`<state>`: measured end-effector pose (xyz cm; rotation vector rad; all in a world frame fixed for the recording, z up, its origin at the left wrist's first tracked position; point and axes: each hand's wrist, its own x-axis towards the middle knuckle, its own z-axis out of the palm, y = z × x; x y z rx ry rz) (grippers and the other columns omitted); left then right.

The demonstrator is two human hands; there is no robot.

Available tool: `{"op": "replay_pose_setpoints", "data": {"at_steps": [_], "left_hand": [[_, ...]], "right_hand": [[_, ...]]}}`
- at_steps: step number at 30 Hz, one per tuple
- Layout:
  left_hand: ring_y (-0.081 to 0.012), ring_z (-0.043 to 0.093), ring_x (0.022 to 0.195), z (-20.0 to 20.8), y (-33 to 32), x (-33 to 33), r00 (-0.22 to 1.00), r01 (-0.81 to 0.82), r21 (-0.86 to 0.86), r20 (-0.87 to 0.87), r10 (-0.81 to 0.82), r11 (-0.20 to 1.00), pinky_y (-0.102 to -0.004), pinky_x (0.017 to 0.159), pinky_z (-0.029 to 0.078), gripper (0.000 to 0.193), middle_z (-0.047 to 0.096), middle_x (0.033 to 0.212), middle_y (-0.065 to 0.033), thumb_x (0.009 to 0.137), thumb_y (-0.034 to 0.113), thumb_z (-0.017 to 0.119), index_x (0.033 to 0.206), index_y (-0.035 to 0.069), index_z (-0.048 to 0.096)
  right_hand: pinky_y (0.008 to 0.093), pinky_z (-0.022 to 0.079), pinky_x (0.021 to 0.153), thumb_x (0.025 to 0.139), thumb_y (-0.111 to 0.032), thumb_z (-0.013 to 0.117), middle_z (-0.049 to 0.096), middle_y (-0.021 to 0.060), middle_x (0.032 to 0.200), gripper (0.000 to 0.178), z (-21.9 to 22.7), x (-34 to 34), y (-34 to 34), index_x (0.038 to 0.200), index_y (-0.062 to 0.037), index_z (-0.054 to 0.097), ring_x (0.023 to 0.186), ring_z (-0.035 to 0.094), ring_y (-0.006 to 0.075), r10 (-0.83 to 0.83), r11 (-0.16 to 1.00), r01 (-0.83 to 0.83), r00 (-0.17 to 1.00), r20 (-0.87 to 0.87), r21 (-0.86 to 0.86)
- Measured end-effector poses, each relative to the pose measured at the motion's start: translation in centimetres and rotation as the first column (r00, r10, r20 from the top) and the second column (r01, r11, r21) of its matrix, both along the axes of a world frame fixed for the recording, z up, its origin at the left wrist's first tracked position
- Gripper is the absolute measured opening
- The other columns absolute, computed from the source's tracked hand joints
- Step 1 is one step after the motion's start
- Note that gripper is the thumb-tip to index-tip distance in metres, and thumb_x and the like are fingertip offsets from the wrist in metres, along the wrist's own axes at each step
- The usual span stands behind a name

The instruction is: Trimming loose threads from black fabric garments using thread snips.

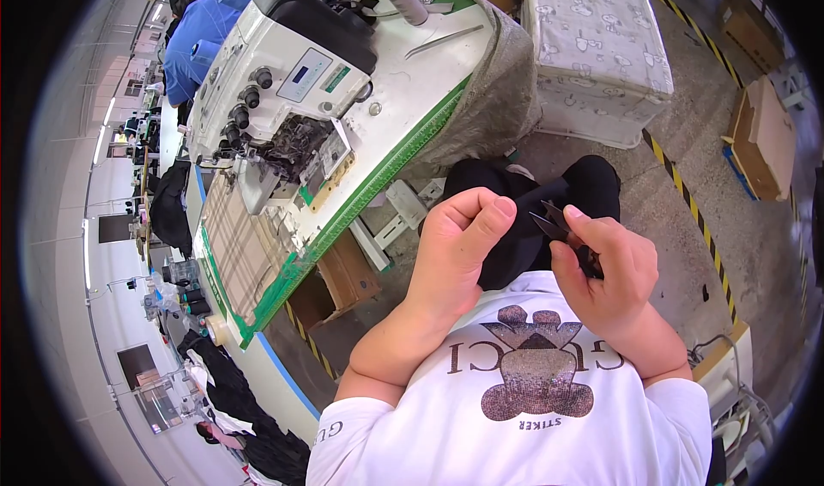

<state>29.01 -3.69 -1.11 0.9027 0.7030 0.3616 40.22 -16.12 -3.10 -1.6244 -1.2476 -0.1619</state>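
Note:
Both my hands are raised in front of my chest, over my dark-clothed lap. My left hand (463, 244) is closed, its thumb pressed down on its curled fingers, pinching what looks like a piece of black cloth (530, 199). That cloth is hard to tell apart from the black trousers behind it. In my right hand (608, 267) is a small pair of dark thread snips (549, 221), gripped between thumb and fingers. Their blades point left toward the cloth and stand slightly apart. Whether they touch the cloth cannot be made out.
A white overlock sewing machine (287, 65) stands on the green-edged table (421, 78) at the left, near a grey thread cone (405, 2) and tweezers (444, 41). A white patterned bin (596, 48) is ahead; a cardboard box (764, 138) lies right. A person in blue (202, 35) sits beyond.

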Motion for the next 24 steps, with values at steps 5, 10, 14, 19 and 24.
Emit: {"op": "replay_pose_setpoints", "data": {"at_steps": [5,10,14,19,24], "left_hand": [[0.0015,0.036,0.063,0.0,0.0,-0.1,1.000,0.009,0.012,-0.016,-0.009,1.000,-0.0167,0.056,0.029,0.022,0.047,0.068,0.0098,0.086,0.023,0.065,0.071,0.009,0.055],[0.0015,0.036,0.062,0.0,0.0,-0.1,1.000,0.007,0.004,-0.008,-0.007,1.000,-0.0167,0.055,0.029,0.022,0.047,0.068,0.0097,0.086,0.022,0.065,0.071,0.009,0.056],[0.0014,0.036,0.062,0.0,-0.1,0.0,1.000,0.003,0.026,0.007,-0.003,1.000,-0.0167,0.055,0.028,0.022,0.047,0.068,0.0093,0.086,0.022,0.065,0.071,0.009,0.055],[0.0014,0.035,0.062,-0.4,-0.1,-0.2,1.000,0.020,0.031,0.020,-0.020,0.999,-0.0165,0.055,0.028,0.022,0.048,0.068,0.0089,0.086,0.022,0.065,0.072,0.008,0.056],[0.0009,0.035,0.061,-0.1,-0.4,0.0,0.997,0.036,0.083,0.072,-0.042,0.996,-0.0162,0.054,0.027,0.019,0.048,0.068,0.0080,0.086,0.019,0.065,0.074,0.006,0.057]], "right_hand": [[0.0264,0.037,0.042,0.068,-0.002,0.069,0.056,0.0058,0.064,0.033,0.0,0.0,0.0,0.099,0.0022,0.060,0.046,0.051,0.0172,0.000,1.000,0.000,1.000,0.004,-0.005],[0.0267,0.037,0.042,0.068,-0.002,0.069,0.055,0.0056,0.064,0.033,0.0,0.0,0.0,0.100,0.0021,0.060,0.046,0.050,0.0173,-0.008,1.000,0.008,1.000,-0.001,-0.013],[0.0269,0.037,0.041,0.068,-0.002,0.069,0.055,0.0057,0.063,0.033,0.0,-0.1,-0.1,0.100,0.0021,0.060,0.046,0.050,0.0176,-0.002,1.000,0.002,1.000,-0.008,-0.016],[0.0246,0.038,0.043,0.070,0.001,0.069,0.055,0.0041,0.063,0.033,-0.1,-0.1,0.1,0.102,0.0023,0.058,0.046,0.050,0.0136,0.025,0.999,-0.023,0.998,-0.052,0.038],[0.0165,0.040,0.052,0.080,0.002,0.064,0.059,-0.0005,0.074,0.025,-1.1,-1.3,-0.2,0.103,0.0028,0.055,0.058,0.049,0.0021,0.085,0.993,-0.030,0.845,-0.528,0.113]]}}
